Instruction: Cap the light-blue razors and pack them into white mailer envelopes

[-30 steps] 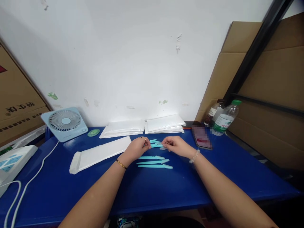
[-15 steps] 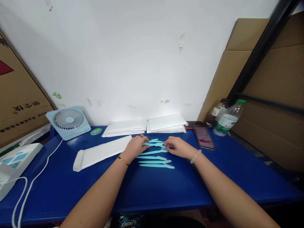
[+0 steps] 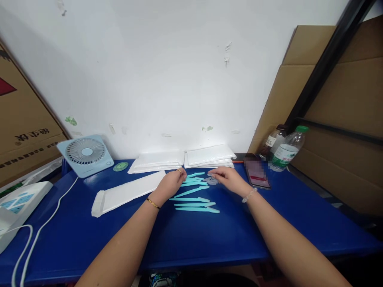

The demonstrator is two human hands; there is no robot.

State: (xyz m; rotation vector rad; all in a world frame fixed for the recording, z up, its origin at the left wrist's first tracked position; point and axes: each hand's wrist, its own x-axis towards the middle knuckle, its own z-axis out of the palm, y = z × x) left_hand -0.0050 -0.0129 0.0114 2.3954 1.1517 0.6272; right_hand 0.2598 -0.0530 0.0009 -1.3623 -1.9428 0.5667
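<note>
Several turquoise eyebrow razors point(image 3: 196, 209) lie roughly side by side on the blue table, some with pale clear caps over their blade ends. My left hand point(image 3: 170, 184) pinches the handle end of an uppermost turquoise razor point(image 3: 196, 174), whose tip points right. To the right, my right hand point(image 3: 229, 179) closes thumb and fingers on a small clear blade cap point(image 3: 210, 174), apart from that razor. Below those fingertips, loose clear caps point(image 3: 212, 181) lie in a small heap. An opened white padded envelope point(image 3: 128, 193) lies left of my left hand.
Stacked white padded envelopes point(image 3: 157, 159) lie along the wall, with another stack point(image 3: 209, 155) beside them. A light-blue fan point(image 3: 86, 153) and a round green disc point(image 3: 121, 166) are at left. A phone point(image 3: 257, 175) and a water bottle point(image 3: 285, 153) stand at right.
My hands have moved apart. The right one has drawn back slightly to the right with the cap, uncovering the loose caps. A razor in the middle now lies at more of a slant.
</note>
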